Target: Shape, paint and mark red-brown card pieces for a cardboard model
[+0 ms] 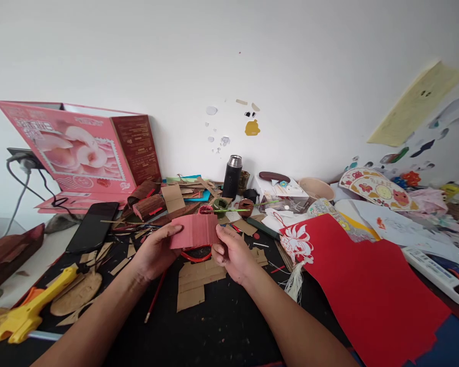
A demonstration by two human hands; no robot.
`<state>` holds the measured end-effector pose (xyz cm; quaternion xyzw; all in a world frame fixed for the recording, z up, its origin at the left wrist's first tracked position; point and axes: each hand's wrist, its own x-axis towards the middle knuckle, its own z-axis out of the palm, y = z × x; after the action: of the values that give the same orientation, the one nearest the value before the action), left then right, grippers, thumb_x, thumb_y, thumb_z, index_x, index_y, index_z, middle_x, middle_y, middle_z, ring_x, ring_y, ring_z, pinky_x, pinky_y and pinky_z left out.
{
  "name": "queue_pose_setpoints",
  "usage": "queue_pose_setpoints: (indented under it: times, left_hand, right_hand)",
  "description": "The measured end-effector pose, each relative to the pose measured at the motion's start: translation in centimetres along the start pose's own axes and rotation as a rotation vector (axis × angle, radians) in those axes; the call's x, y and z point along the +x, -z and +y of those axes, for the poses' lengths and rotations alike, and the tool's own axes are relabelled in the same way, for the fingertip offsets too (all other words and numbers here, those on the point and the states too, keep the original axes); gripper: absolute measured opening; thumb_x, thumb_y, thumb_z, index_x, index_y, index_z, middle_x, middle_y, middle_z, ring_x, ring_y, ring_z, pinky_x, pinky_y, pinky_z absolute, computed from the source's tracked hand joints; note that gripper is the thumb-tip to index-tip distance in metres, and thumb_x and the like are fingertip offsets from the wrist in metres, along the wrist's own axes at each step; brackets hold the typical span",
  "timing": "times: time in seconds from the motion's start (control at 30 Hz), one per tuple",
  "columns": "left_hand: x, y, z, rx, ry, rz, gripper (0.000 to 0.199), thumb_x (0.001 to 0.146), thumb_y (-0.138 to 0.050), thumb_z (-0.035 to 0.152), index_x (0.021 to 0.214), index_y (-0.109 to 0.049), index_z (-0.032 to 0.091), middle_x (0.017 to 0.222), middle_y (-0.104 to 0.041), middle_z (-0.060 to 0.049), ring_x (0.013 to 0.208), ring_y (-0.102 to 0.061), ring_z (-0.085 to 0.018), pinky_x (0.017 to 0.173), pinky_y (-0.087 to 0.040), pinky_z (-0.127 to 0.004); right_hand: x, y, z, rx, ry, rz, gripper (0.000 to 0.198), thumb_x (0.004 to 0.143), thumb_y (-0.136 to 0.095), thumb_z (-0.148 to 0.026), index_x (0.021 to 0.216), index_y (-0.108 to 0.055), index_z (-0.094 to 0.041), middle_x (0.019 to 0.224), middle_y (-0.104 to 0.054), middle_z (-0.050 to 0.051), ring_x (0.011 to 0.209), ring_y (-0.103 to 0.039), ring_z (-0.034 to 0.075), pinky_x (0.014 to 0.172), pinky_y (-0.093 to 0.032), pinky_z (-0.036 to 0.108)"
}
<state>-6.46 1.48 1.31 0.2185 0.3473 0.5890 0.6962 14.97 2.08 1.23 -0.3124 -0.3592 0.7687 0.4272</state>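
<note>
Between my two hands is a piece of pinkish-red painted cardboard (195, 231) with a ribbed surface, raised above the black table mat. My left hand (156, 251) grips its left edge, thumb on the front face. At the right edge, my right hand (231, 253) pinches it with the thumb and curled fingers. Below it, a red scissor handle (197, 258) shows in part. Pieces of brown cardboard (191, 285) lie under my hands, and a red pencil (155, 298) rests beside my left wrist.
A pink box (84, 148) stands at the back left, near a black phone (92, 227). A yellow glue gun (38, 308) lies at the left. Behind my hands stand a black thermos (232, 178) and small paint jars (221, 205). Red paper (375, 285) covers the right side.
</note>
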Motion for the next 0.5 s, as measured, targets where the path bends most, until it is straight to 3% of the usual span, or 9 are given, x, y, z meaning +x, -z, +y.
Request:
queue_pose_setpoints:
  times: [0.23, 0.4, 0.5]
  left_hand:
    - [-0.78, 0.08, 0.18, 0.012, 0.032, -0.170, 0.037, 0.066, -0.094, 0.018, 0.101, -0.087, 0.012, 0.097, -0.086, -0.012, 0.076, -0.076, -0.023, 0.069, -0.065, -0.030]
    - [-0.71, -0.36, 0.03, 0.027, -0.022, -0.068, 0.038, 0.067, -0.096, 0.021, 0.102, -0.087, 0.012, 0.095, -0.085, -0.011, 0.076, -0.075, -0.021, 0.069, -0.064, -0.027]
    - [-0.68, -0.82, -0.16, 0.021, -0.053, -0.020, 0.042, 0.067, -0.100, 0.032, 0.102, -0.087, 0.013, 0.101, -0.086, -0.012, 0.084, -0.076, -0.023, 0.071, -0.064, -0.026]
  right_hand:
    - [-0.24, -0.10, -0.06, 0.065, -0.061, -0.192, 0.065, 0.072, -0.096, -0.069, 0.083, -0.053, -0.022, 0.052, -0.042, -0.013, 0.043, -0.033, 0.006, 0.045, -0.018, 0.025]
    - [-0.07, 0.03, 0.00, 0.057, -0.028, -0.095, 0.068, 0.070, -0.096, -0.071, 0.080, -0.049, -0.023, 0.053, -0.043, -0.012, 0.044, -0.036, 0.006, 0.046, -0.016, 0.024]
    - [0.03, 0.04, 0.15, 0.008, -0.002, -0.016, 0.070, 0.069, -0.096, -0.072, 0.079, -0.047, -0.024, 0.054, -0.045, -0.012, 0.044, -0.039, 0.007, 0.045, -0.016, 0.023]
